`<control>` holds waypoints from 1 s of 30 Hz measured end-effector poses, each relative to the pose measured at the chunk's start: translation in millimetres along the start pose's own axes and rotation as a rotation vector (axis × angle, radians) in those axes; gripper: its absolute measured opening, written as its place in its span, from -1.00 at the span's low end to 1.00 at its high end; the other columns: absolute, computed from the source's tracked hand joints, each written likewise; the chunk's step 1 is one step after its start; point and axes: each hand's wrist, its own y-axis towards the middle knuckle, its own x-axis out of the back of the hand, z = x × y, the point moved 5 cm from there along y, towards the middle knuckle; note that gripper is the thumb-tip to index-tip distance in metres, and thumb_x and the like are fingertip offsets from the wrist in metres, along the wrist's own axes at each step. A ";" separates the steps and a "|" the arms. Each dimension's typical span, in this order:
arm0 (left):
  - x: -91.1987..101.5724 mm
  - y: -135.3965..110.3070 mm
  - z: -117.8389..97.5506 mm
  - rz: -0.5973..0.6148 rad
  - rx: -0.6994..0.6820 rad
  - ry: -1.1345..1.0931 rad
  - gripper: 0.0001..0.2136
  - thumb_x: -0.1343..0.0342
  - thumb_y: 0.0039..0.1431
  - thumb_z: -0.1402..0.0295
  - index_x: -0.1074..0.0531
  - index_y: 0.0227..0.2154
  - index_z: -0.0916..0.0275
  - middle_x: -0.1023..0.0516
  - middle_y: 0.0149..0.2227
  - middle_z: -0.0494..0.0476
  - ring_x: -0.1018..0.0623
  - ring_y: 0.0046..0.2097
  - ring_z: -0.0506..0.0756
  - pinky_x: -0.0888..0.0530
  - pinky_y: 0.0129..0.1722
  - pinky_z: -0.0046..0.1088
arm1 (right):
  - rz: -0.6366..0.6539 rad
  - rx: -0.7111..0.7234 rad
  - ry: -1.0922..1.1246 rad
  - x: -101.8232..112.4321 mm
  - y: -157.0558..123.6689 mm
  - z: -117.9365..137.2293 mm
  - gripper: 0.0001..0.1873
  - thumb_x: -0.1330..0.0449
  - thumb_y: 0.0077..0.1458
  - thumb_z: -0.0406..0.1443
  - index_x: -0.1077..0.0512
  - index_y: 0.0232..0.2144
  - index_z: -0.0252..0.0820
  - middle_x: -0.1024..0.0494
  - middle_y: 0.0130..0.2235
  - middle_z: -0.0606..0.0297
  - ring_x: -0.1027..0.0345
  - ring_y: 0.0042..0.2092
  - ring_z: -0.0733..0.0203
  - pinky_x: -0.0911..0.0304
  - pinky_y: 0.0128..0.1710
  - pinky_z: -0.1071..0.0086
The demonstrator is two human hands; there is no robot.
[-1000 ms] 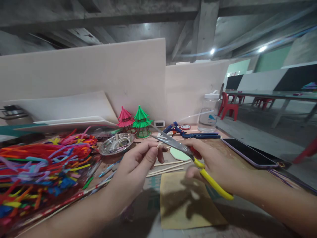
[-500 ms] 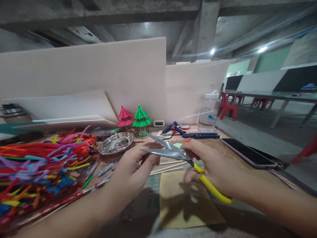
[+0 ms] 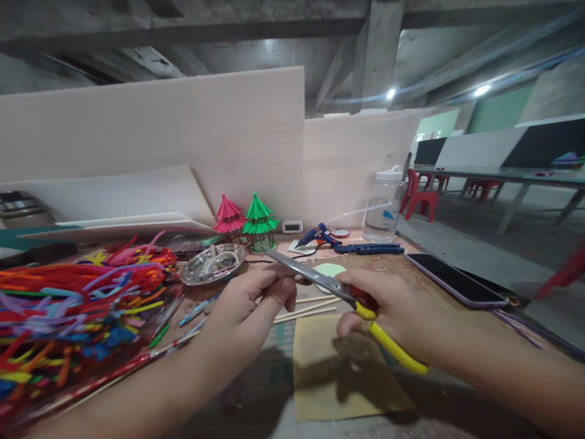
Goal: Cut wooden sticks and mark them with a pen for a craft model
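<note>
My right hand (image 3: 381, 305) grips a pair of scissors (image 3: 315, 275) by its yellow-and-red handles, the blades closed and pointing up to the left. Just behind the blades, my left hand (image 3: 260, 299) has its thumb and fingers pinched together; whatever they may hold is hidden. Under both hands lies a tan sheet of paper (image 3: 320, 390), darkened by their shadow. Several thin wooden sticks (image 3: 306, 312) rest beyond the sheet, and a pale green round piece (image 3: 331, 268) shows partly behind the scissors.
Colourful pipe cleaners (image 3: 82, 299) are heaped at the left beside a metal dish (image 3: 214, 265). Pink (image 3: 228, 216) and green (image 3: 259, 219) pagoda models stand at the back. A glue gun (image 3: 315, 235), a water bottle (image 3: 382, 210) and a phone (image 3: 457, 279) are to the right.
The scissor blades, spread apart before, have come together beside my left fingertips. My right hand has tightened on the handles; my left hand stays nearly in place.
</note>
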 end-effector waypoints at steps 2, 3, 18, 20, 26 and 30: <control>-1.0 0.6 6.3 0.004 0.049 -0.085 -0.69 0.05 0.39 0.30 -0.45 -0.46 0.21 -0.43 -0.52 -0.03 -0.39 -0.40 0.00 -0.30 -0.31 -0.47 | -0.050 -0.006 0.071 0.0 3.1 -4.7 -0.68 -0.32 0.08 -0.04 -0.51 -0.27 -0.14 -0.44 -0.48 0.39 -0.27 -0.46 0.24 -0.07 -0.49 0.43; -1.6 1.1 9.9 0.005 0.071 -0.132 -0.70 0.06 0.41 0.27 -0.48 -0.40 0.20 -0.43 -0.51 -0.04 -0.38 -0.40 0.00 -0.30 -0.30 -0.47 | -0.087 -0.011 0.109 0.1 5.8 -9.6 -0.68 -0.30 0.09 -0.05 -0.51 -0.22 -0.14 -0.46 -0.45 0.37 -0.29 -0.45 0.22 -0.12 -0.47 0.42; -5.1 8.8 25.2 -0.010 0.128 -0.406 -0.84 -0.11 0.32 0.22 -0.43 -0.21 0.20 -0.54 -0.45 -0.03 -0.49 -0.35 -0.02 -0.41 -0.31 -0.53 | -0.098 -0.322 -0.397 -37.0 40.2 -168.0 -0.56 -0.12 0.26 -0.08 -0.39 0.07 -0.20 -0.61 0.02 0.00 -0.52 -0.05 -0.13 -0.23 -0.27 0.28; 1.7 12.1 30.2 -0.033 0.107 -0.361 -0.84 -0.11 0.32 0.23 -0.38 -0.17 0.19 -0.59 -0.39 0.02 -0.55 -0.29 0.01 -0.45 -0.25 -0.48 | -0.066 -0.338 -0.395 -42.9 38.5 -174.4 -0.55 -0.12 0.25 -0.06 -0.41 0.05 -0.21 -0.62 0.00 0.00 -0.53 -0.05 -0.13 -0.24 -0.26 0.27; 29.4 31.5 61.6 -0.180 0.164 -0.264 -0.70 -0.15 0.24 0.08 -0.21 -0.21 0.15 -0.62 -0.27 0.08 -0.62 -0.29 0.08 -0.55 -0.26 -0.36 | 0.012 -0.372 -0.380 -47.3 40.2 -181.0 -0.52 -0.12 0.24 0.01 -0.43 0.03 -0.16 -0.63 -0.01 0.04 -0.54 -0.07 -0.12 -0.24 -0.29 0.29; 25.0 37.1 94.4 -0.197 0.241 -0.036 -0.68 0.08 0.28 -0.02 -0.17 -0.26 0.15 -0.57 -0.15 0.14 -0.63 -0.17 0.10 -0.56 -0.19 -0.33 | 0.024 -0.384 -0.381 -46.3 40.7 -180.0 -0.54 -0.12 0.24 0.01 -0.44 0.01 -0.17 -0.63 -0.02 0.02 -0.55 -0.11 -0.12 -0.23 -0.31 0.29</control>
